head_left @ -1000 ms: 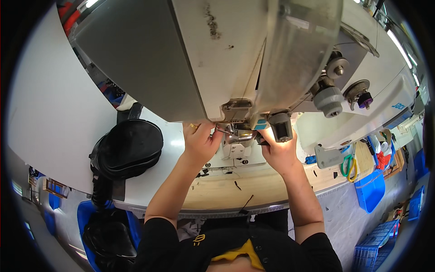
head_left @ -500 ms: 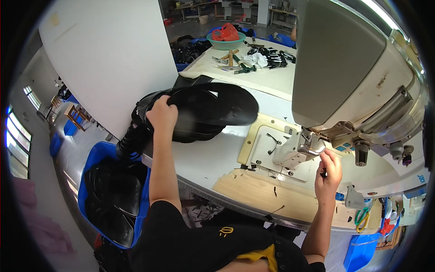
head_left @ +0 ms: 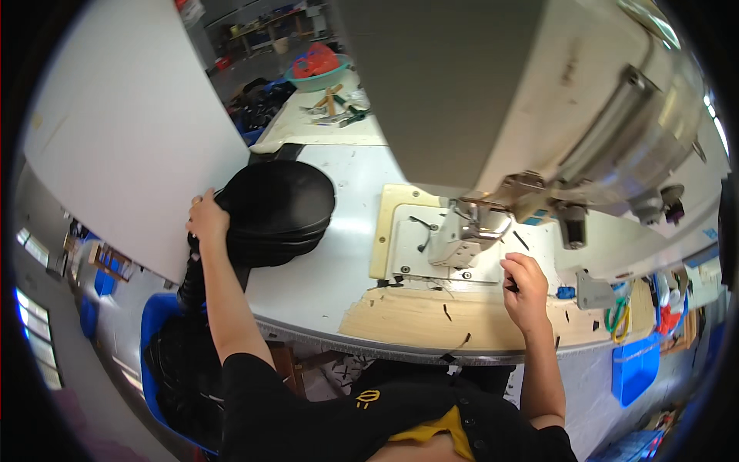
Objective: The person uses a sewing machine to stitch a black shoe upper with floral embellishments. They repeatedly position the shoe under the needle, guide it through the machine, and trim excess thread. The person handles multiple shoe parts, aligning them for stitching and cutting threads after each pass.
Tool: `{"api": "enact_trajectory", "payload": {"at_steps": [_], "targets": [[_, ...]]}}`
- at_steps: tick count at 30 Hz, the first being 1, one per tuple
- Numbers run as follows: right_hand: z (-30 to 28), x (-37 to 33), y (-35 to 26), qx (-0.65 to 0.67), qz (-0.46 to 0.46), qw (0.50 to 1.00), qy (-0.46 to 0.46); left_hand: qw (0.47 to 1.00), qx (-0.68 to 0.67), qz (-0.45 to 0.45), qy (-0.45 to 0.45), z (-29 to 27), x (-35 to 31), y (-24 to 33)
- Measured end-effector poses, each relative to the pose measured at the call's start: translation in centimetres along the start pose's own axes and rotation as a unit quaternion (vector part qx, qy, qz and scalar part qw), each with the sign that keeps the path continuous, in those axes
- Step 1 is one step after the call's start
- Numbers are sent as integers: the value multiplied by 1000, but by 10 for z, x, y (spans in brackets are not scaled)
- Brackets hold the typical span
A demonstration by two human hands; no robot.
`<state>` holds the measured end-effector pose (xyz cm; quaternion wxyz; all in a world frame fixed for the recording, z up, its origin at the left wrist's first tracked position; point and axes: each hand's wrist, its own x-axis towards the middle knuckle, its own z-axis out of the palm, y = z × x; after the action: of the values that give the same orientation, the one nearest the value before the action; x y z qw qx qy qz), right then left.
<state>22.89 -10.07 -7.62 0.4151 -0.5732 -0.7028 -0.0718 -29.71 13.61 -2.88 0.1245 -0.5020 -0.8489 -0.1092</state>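
Note:
Glossy black oval pieces (head_left: pixel 275 196) lie in a stack on the sewing table, left of the machine. At the stack's left edge, my left hand (head_left: pixel 208 219) touches the pieces with its fingers apart. In front of the sewing machine's metal head (head_left: pixel 466 237), my right hand (head_left: pixel 528 289) is closed with its fingers curled. A small dark thing (head_left: pixel 512 286) shows in its grip; its kind is too hidden to name. Beneath the machine head, the white plate (head_left: pixel 412 246) in its cream frame carries no black oval piece.
A blue bin (head_left: pixel 154 385) of black pieces stands below the table's left side. A tall white panel (head_left: pixel 131 131) rises beyond my left hand. Dark scraps (head_left: pixel 447 312) lie near the front edge. Scissors (head_left: pixel 617 319) hang at right; hand tools (head_left: pixel 339 112) lie on the far table.
The black oval piece my left hand held raised now lies on the stack, and that hand's fingers have spread. My right hand has come away from the machine head. The view has shifted.

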Motion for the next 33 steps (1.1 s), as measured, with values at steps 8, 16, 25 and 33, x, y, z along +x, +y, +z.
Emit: {"api": "enact_trajectory", "payload": {"at_steps": [8, 16, 25, 33], "targets": [[30, -21, 36, -16, 29, 999, -30, 958, -102, 261, 70, -24, -28, 88], [27, -25, 32, 33, 1, 997, -69, 750, -294, 593, -7, -8, -130, 344], [39, -24, 40, 20, -13, 1000, -12, 731, -257, 621, -115, 11, -199, 458], [37, -22, 35, 48, -4, 997, -65, 686, -248, 604, -321, 49, -135, 500]]}}
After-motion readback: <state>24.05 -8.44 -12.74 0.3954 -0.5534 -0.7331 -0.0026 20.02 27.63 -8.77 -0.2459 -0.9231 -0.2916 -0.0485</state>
